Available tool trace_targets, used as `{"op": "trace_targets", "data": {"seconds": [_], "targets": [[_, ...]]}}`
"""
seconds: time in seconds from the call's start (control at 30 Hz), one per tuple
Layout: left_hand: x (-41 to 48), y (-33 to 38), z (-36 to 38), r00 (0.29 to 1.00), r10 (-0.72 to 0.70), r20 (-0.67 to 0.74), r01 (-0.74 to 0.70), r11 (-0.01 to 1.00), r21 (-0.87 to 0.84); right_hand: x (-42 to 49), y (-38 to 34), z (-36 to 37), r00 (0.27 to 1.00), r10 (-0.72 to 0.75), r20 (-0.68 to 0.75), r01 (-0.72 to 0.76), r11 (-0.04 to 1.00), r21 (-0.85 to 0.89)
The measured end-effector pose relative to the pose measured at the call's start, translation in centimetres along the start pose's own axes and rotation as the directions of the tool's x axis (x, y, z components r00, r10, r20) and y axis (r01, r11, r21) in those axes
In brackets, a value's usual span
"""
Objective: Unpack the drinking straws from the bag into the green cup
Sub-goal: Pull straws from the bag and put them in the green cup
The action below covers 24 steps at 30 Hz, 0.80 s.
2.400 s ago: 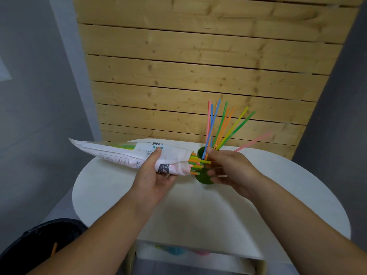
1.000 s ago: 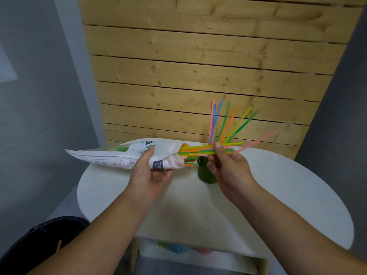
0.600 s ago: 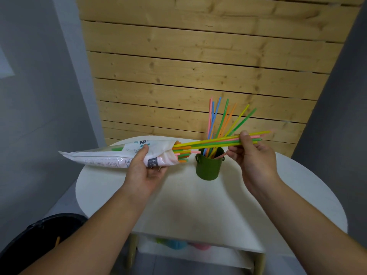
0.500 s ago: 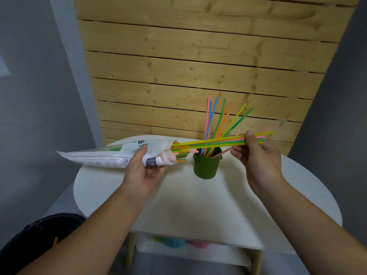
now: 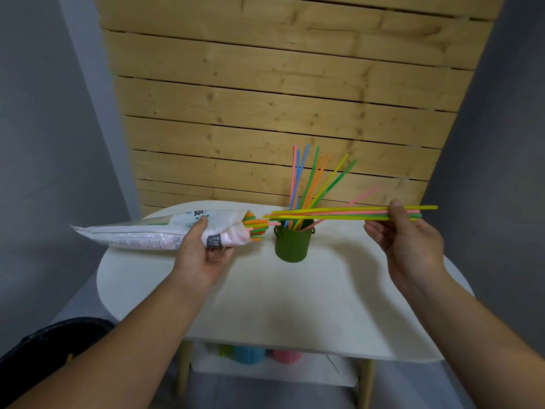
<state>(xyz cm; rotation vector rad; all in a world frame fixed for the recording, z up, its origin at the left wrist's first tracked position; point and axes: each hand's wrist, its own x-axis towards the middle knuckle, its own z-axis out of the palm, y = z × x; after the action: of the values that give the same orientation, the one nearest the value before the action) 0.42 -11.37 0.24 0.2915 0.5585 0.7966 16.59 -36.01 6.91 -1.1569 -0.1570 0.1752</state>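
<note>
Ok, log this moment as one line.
left grip: holds white-and-pink plastic straw bag | right grip: pinches level bundle of coloured plastic straws above green handled cup | cup: other straws standing inside

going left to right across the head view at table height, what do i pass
bag → left hand → straw ends sticking out of the bag → green cup → right hand. The bundle of straws held by the right hand spans cup and hand, so it is left out.

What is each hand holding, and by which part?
Left hand grips the bag near its open end; right hand pinches a bundle of straws near the ends farthest from the bag.
</note>
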Motion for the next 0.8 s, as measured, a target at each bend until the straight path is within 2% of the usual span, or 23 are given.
{"op": "trace_targets", "data": {"seconds": [0.17, 0.3, 0.47, 0.63, 0.8], "targets": [[-0.3, -0.8, 0.1, 1.0, -0.006, -0.003, 0.006, 0.999, 0.04, 0.2, -0.6, -0.7, 0.996, -0.074, -0.048, 0.073, 0.997, -0.023], [-0.7, -1.1, 0.3, 1.0, -0.002, 0.004, 0.002, 0.999, 0.038, 0.6, -0.8, -0.9, 0.984, -0.166, -0.071, 0.155, 0.979, -0.131], [-1.3, -1.5, 0.7, 1.0, -0.006, 0.024, 0.004, 0.998, 0.064, 1.2, -0.3, 0.2, 0.975, -0.222, -0.019, 0.208, 0.939, -0.272], [-1.5, -1.4, 0.8, 0.999, -0.015, 0.034, 0.013, 0.998, 0.067, 1.9, 0.0, 2.3, 0.95, -0.313, 0.025, 0.293, 0.856, -0.426], [-1.6, -1.1, 0.6, 0.999, -0.018, 0.047, 0.014, 0.997, 0.081, 3.6, -0.7, 3.3, 0.945, -0.324, 0.045, 0.297, 0.794, -0.53]]}}
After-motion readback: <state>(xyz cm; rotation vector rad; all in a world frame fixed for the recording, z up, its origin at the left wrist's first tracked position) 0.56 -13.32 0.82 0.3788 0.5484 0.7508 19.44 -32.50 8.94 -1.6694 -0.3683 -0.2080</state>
